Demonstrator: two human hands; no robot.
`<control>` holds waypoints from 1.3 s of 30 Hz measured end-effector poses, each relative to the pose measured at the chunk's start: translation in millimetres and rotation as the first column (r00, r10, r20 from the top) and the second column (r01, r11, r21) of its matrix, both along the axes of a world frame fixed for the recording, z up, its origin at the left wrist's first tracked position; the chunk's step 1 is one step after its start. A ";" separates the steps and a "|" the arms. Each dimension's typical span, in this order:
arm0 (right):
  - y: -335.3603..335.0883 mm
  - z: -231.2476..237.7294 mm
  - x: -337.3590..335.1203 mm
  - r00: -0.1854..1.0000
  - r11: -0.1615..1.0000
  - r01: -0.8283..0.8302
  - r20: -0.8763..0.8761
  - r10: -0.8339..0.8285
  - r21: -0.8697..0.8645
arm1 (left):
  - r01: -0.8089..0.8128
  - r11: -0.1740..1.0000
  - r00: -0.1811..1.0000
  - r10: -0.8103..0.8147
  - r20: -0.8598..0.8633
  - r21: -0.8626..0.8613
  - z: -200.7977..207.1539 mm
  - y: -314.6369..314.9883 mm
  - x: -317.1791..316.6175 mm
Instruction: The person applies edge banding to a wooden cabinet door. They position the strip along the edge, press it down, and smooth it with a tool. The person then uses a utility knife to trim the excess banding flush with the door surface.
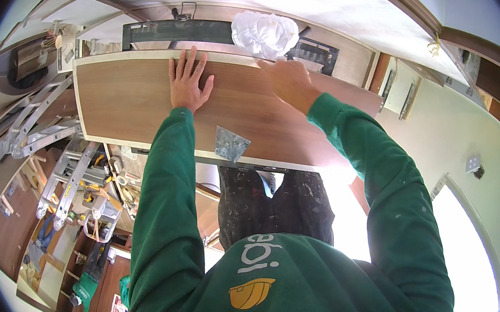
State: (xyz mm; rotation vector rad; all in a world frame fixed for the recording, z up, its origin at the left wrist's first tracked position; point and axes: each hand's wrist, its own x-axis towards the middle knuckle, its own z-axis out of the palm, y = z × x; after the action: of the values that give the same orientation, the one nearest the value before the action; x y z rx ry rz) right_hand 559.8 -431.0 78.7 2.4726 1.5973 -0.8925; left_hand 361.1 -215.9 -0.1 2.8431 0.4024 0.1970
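My left hand (pixel 188 90) lies flat with its fingers spread on a brown wood-grain panel (pixel 128 97). The fingertips reach the panel's pale far edge. My right hand (pixel 291 82) is closed at that same edge, farther right; whatever its fingers hold is too small or hidden to make out. Just beyond the right hand sits a crumpled white plastic bundle (pixel 264 34), its contents unclear. A flat grey metal plate (pixel 231 144), shaped like a scraper blade and smeared, rests on the panel near its close edge, touched by neither hand.
Behind the panel runs a dark metal frame (pixel 199 34). Aluminium ladders (pixel 65 179) stand at left, beside scattered tools (pixel 99 195). Another person in a green top (pixel 85 288) is at lower left. A bright opening (pixel 465 258) and a wall socket (pixel 473 163) are at right.
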 end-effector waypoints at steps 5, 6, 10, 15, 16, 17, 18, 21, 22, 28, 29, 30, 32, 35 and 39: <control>-0.6 -1.1 -1.9 1.000 1.000 0.024 -0.012 -0.024 0.006 | -0.001 1.000 1.000 0.001 -0.006 0.000 0.4 -0.7 0.6; 0.6 0.8 -2.3 1.000 1.000 0.023 -0.009 -0.023 -0.004 | -0.001 1.000 1.000 0.001 -0.009 0.003 0.2 -0.4 0.1; 1.3 -0.7 -2.8 0.999 1.000 0.031 -0.005 -0.031 -0.002 | 0.006 1.000 1.000 -0.006 0.005 0.001 -0.7 0.2 -1.0; 3.9 4.5 -4.1 1.000 0.999 0.030 0.006 -0.030 -0.023 | -0.002 1.000 1.000 0.002 0.003 -0.008 -1.6 0.1 -2.2; 3.6 3.5 -4.2 1.000 0.999 0.029 0.012 -0.029 -0.021 | 0.001 1.000 1.000 -0.001 0.003 -0.008 -1.4 -0.1 -2.1; 3.3 2.5 -4.4 0.999 0.999 0.028 0.017 -0.028 -0.018 | 0.005 1.000 1.000 -0.005 0.002 -0.008 -1.2 -0.4 -2.1; 3.6 1.6 -4.2 0.999 0.999 0.034 0.006 -0.033 -0.036 | 0.007 1.000 1.000 -0.007 0.001 -0.005 -0.9 -0.1 -2.1; 3.6 -0.1 -3.3 0.999 0.997 0.032 -0.016 -0.034 -0.070 | 0.029 1.000 1.000 -0.029 -0.002 -0.009 -2.5 0.0 3.1; 3.3 -0.1 -2.7 1.000 0.997 0.020 -0.017 -0.021 -0.069 | 0.028 0.999 1.000 -0.028 -0.005 -0.022 -2.6 -2.3 3.7; 2.4 5.3 -4.5 1.000 0.998 0.013 -0.003 -0.013 -0.058 | -0.041 0.999 0.999 0.040 -0.033 -0.009 5.5 -48.6 26.3; 1.8 4.7 -3.7 1.000 0.998 0.007 0.004 -0.007 -0.064 | -0.025 1.000 0.999 0.024 -0.021 -0.011 4.4 -45.6 27.8; 2.2 6.0 -4.0 1.000 0.998 0.017 -0.004 -0.017 -0.068 | -0.018 1.000 1.000 0.018 -0.016 -0.014 3.7 -44.3 26.3; 3.7 8.6 -4.0 0.999 0.996 0.037 -0.019 -0.038 -0.077 | -0.005 1.000 1.000 0.005 -0.005 -0.020 1.9 -42.5 23.6; 5.6 10.2 -4.0 0.997 0.995 0.061 -0.034 -0.064 -0.080 | 0.002 1.000 1.000 -0.002 0.004 -0.011 -0.7 -41.3 21.5; 6.1 12.1 -3.5 0.998 0.995 0.059 -0.028 -0.061 -0.083 | -0.001 1.000 1.000 0.001 0.018 -0.013 -0.9 -41.9 23.0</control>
State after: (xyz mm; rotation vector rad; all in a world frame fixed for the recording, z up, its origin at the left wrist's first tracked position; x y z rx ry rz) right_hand 556.4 -424.9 90.8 2.4741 1.4708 -0.9883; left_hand 384.1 -257.8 -0.9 2.8261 0.4004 0.2188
